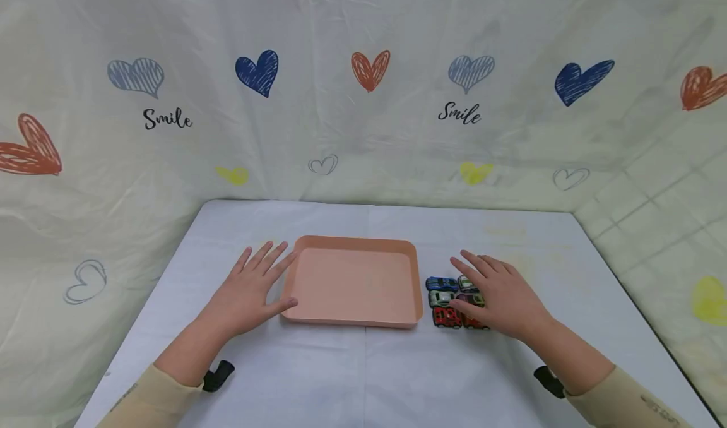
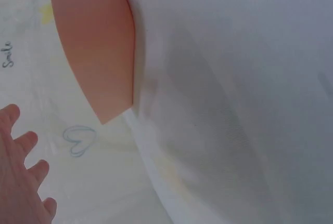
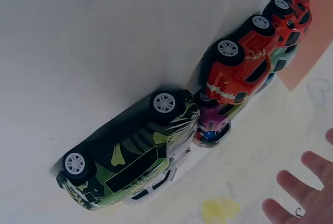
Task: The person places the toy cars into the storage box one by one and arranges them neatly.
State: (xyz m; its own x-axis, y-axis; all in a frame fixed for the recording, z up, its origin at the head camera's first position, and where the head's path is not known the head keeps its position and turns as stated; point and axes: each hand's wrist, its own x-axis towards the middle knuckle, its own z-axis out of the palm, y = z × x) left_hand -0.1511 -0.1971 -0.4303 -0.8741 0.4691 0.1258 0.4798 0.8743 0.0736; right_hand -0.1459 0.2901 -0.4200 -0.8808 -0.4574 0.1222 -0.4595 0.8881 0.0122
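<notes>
A shallow pink tray (image 1: 349, 283) lies on the white-covered table in the head view. At its left edge is my left hand (image 1: 250, 295), fingers spread and straight, fingertips and thumb overlapping the rim in this view. My right hand (image 1: 505, 295), fingers also extended, hovers over several toy cars right of the tray, holding none. Among them are a blue car (image 1: 441, 283), a pale green car (image 1: 442, 298) and a red car (image 1: 447, 317). The right wrist view adds a green patterned car (image 3: 138, 161) and a purple car (image 3: 212, 120). The right hand partly hides the group in the head view.
White cloth covers the table (image 1: 363, 377). Behind it hangs a pale curtain (image 1: 363, 131) printed with hearts and "Smile". Each wrist wears a black device, the left one (image 1: 218, 376) and the right one (image 1: 548, 381), below the forearms.
</notes>
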